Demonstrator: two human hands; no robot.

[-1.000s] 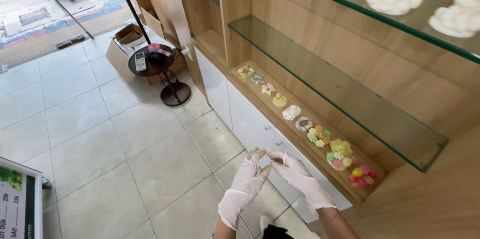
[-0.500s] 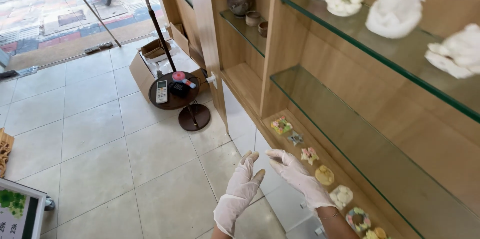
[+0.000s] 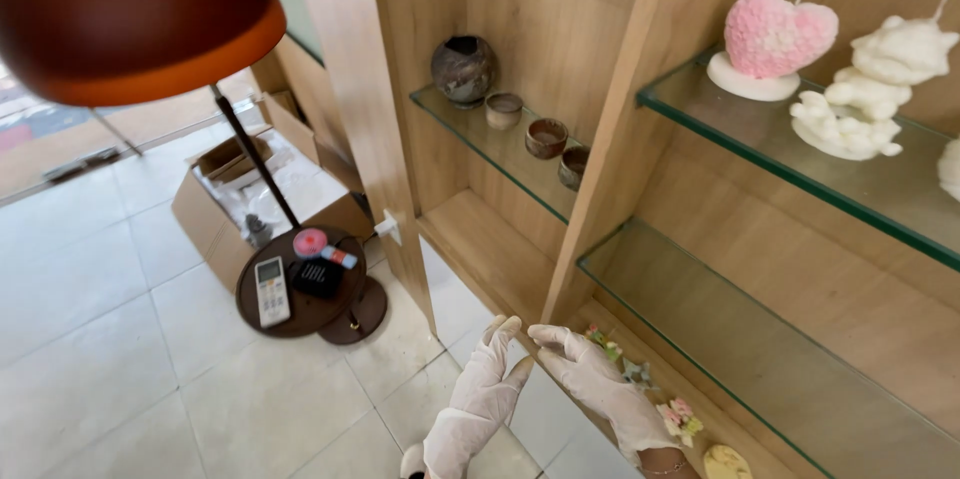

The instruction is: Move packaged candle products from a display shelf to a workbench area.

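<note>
- Two hands are in view, both mine, both in white gloves, raised in front of the wooden shelf unit (image 3: 600, 169).
- My left hand (image 3: 480, 399) is flat, fingers straight and together, pointing up; it holds nothing.
- My right hand (image 3: 600, 384) is loosely open; its fingertips touch the left hand's fingertips. I cannot tell whether it pinches the glove.
- Small flower-shaped pieces (image 3: 680, 417) lie on the bottom wooden shelf, just beside my right wrist.
- The lower glass shelf (image 3: 760, 359) sits above them.
- A pink heart candle (image 3: 778, 37) and a white figure candle (image 3: 880, 79) stand on the upper glass shelf.
- A round side table (image 3: 300, 284) with a remote control (image 3: 271, 290) stands on the tiled floor, well apart.
</note>
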